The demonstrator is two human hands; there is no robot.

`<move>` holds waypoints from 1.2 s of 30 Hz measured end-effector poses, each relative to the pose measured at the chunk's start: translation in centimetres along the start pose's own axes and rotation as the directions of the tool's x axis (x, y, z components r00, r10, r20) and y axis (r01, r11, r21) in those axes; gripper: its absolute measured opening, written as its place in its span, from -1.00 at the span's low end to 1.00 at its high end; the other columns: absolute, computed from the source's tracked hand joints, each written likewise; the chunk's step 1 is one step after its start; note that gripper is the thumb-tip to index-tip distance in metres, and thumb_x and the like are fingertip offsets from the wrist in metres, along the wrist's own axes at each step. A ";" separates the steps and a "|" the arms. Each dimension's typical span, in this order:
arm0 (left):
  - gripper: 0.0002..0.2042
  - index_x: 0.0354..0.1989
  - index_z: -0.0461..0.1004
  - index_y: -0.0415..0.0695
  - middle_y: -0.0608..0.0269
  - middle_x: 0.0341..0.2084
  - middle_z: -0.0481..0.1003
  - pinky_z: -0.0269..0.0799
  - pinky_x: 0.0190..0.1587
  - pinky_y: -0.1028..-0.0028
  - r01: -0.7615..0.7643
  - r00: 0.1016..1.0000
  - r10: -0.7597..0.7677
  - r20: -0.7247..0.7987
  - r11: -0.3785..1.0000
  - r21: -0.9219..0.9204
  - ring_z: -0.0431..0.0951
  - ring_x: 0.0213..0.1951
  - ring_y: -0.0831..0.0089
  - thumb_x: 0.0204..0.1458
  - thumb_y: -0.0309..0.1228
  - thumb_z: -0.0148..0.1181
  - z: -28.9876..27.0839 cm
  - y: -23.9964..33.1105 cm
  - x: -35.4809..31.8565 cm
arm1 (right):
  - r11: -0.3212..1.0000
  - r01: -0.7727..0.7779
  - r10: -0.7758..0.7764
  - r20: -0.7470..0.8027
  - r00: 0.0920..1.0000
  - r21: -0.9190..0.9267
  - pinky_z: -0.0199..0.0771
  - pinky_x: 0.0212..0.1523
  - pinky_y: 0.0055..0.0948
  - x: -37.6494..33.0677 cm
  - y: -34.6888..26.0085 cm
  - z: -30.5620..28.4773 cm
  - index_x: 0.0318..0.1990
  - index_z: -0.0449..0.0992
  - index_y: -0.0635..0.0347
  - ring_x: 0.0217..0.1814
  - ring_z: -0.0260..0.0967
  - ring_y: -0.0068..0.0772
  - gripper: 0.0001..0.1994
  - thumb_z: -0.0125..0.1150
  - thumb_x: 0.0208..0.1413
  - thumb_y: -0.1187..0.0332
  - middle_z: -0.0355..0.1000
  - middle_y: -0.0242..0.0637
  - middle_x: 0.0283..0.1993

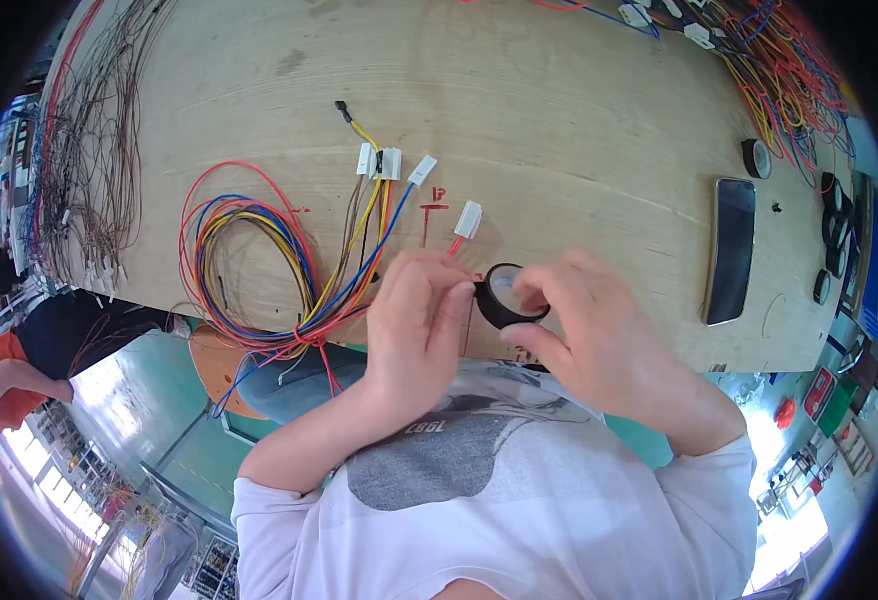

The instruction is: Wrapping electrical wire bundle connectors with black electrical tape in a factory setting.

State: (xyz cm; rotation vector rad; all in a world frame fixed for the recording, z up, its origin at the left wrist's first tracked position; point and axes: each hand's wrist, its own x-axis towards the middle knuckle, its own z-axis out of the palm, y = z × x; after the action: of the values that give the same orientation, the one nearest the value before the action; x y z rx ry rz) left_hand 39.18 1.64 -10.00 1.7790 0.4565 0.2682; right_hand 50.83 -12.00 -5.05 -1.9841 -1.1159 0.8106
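My right hand (584,315) grips a roll of black electrical tape (502,308), its fingers in the ring and its thumb along the lower rim. My left hand (417,318) is closed beside the roll, thumb and fingers pinching what looks like the tape's loose end. Beyond the left hand lies a wiring harness with white connectors (390,163) and a small black plug (343,110). Its wires run to a tied coil (249,222) of red, blue, yellow and brown wire. A separate white connector (469,218) on red wires lies just past my hands; the wires' lower ends are hidden.
Bundled thin wires (94,150) cover the table's left end. At the right lie a dark phone (730,252), several more tape rolls (756,158) and a heap of coloured wires (784,75). Red marks (435,207) show on the wooden tabletop. Another person's arm (24,380) is at far left.
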 end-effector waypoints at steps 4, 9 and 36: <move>-0.96 -0.47 0.29 -0.29 0.08 -0.50 0.33 0.30 -0.50 0.48 0.025 1.000 -0.026 0.005 0.993 0.120 0.39 -0.49 0.34 -0.08 -0.62 0.02 -0.6 -1.1 1.0 | 0.957 -0.287 0.280 0.138 0.950 0.032 0.32 -0.35 -0.33 1.2 -0.1 0.3 -0.24 0.37 0.34 -0.33 0.32 -0.13 -0.70 0.15 -0.13 0.35 0.37 -0.12 -0.36; -0.96 -0.50 0.29 -0.27 0.10 -0.55 0.33 0.33 -0.48 0.44 0.302 0.953 -0.302 -0.028 0.953 0.008 0.40 -0.51 0.38 -0.08 -0.61 0.02 -0.5 -1.1 2.7 | 0.840 -0.472 0.374 0.345 0.861 0.268 0.15 -0.62 -0.55 4.7 2.0 -0.4 -0.28 0.42 0.33 -0.65 0.19 -0.63 -0.76 0.13 -0.14 0.40 0.29 -0.39 -0.69; -0.91 -0.55 0.25 -0.27 0.06 -0.69 0.31 0.24 -0.57 0.36 0.252 0.967 -0.240 -0.090 0.955 0.157 0.36 -0.64 0.24 -0.10 -0.56 0.01 -1.6 -1.8 5.0 | 0.808 -0.519 0.426 0.330 0.842 0.281 0.21 -0.61 -0.44 9.4 3.0 1.2 -0.63 0.42 0.33 -0.66 0.23 -0.48 -0.80 0.01 -0.16 0.36 0.30 -0.25 -0.73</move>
State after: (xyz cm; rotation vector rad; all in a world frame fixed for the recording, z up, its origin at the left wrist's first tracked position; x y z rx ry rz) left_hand 42.72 5.58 -11.63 1.8568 0.7638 0.1190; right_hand 55.28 -4.51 -9.82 -1.8913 -0.5253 1.4582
